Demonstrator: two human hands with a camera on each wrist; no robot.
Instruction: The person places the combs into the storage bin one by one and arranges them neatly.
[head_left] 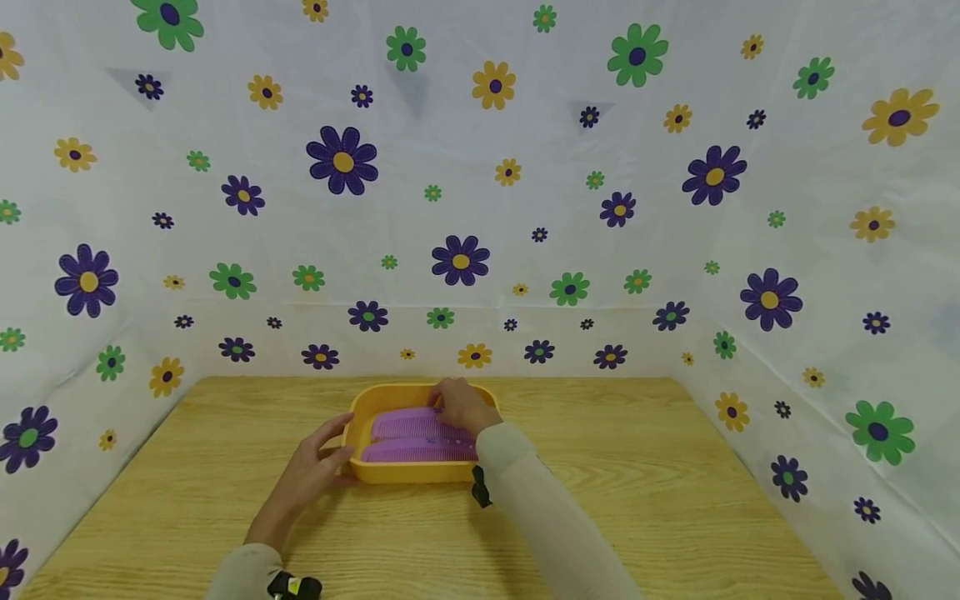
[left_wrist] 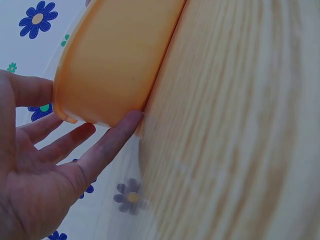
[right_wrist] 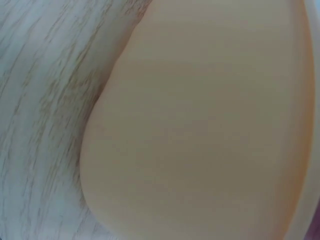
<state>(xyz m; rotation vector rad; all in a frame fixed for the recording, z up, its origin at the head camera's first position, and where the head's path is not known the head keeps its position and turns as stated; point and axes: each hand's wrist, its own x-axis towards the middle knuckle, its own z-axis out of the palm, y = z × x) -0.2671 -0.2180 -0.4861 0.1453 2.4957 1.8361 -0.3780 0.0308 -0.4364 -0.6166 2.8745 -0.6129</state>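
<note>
A yellow plastic tray (head_left: 420, 473) stands on the wooden table with two purple combs in it: a near comb (head_left: 420, 452) and a far comb (head_left: 405, 427), lying side by side. My right hand (head_left: 462, 406) reaches into the tray with curled fingers at the far comb's upper edge and seems to grip it; the fingertips are hidden. At the tray's left end is my left hand (head_left: 311, 467), its fingers fairly straight against the outside. In the left wrist view, the fingers (left_wrist: 102, 155) touch the tray's wall and underside. The right wrist view shows only the tray's outer wall (right_wrist: 195, 125).
The wooden table (head_left: 630, 467) extends around the tray. Behind it and at both sides hangs a white flowered sheet (head_left: 420, 217). Dark wrist devices sit by both sleeves, one near the left cuff (head_left: 247, 567).
</note>
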